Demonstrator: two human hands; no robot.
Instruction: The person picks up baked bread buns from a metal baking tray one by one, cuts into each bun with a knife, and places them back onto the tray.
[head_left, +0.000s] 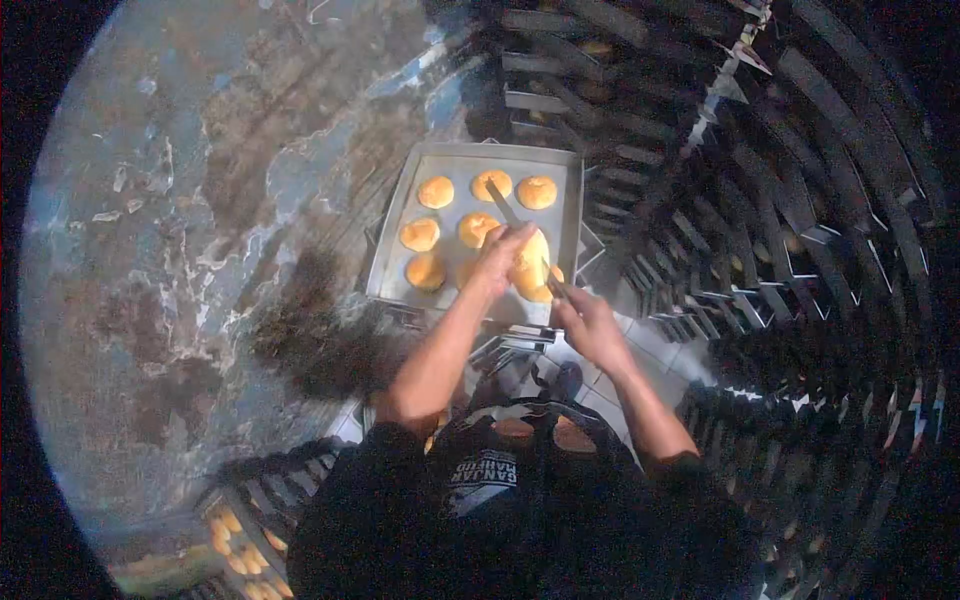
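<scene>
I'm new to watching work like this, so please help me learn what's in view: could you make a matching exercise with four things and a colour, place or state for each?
1. Tray
2. Round buns
3. Left hand
4. Shirt

A. black, with pale lettering
B. golden, spaced out on a flat surface
C. grey, with a raised rim
D. bare, reaching in over the food

Right pairs: 1-C, 2-B, 3-D, 4-A

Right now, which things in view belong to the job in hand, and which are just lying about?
In the job:
tray
round buns on it
flat strip and yellow item at the left hand
thin tool in the right hand

Apparently just about:
lower-left buns
dark slatted racks
</scene>
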